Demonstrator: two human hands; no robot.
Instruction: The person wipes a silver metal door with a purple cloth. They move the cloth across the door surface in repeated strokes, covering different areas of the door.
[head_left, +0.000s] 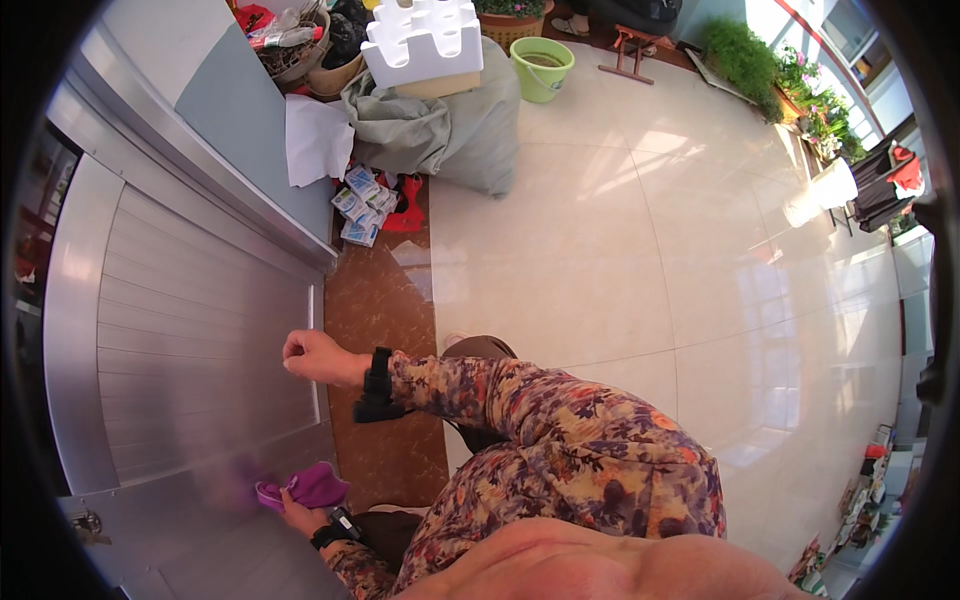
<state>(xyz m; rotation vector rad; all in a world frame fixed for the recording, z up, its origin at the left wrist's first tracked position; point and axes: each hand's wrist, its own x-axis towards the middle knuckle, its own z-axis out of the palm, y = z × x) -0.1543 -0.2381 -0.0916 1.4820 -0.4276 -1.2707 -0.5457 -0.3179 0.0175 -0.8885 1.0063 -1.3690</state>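
Observation:
My left hand (301, 516) grips a purple cloth (315, 486) close to the lower part of a metal door (202, 337). I cannot tell whether the cloth presses on the panel. Higher in the view, my right hand (326, 358) is curled into a loose fist beside the door's edge, with nothing visible in it. Each wrist wears a black strap with a device (379, 397). A metal latch (88, 521) is fitted on the door at the far left.
A grey-green sack (480, 127) bears a white foam tray (427, 45). Small boxes (364, 202) lie on the brown floor strip by the door frame. Beyond stand a green bucket (541, 67) and a wooden stool (628, 56); a person's foot (570, 26) shows nearby. Potted plants (814, 112) line the right.

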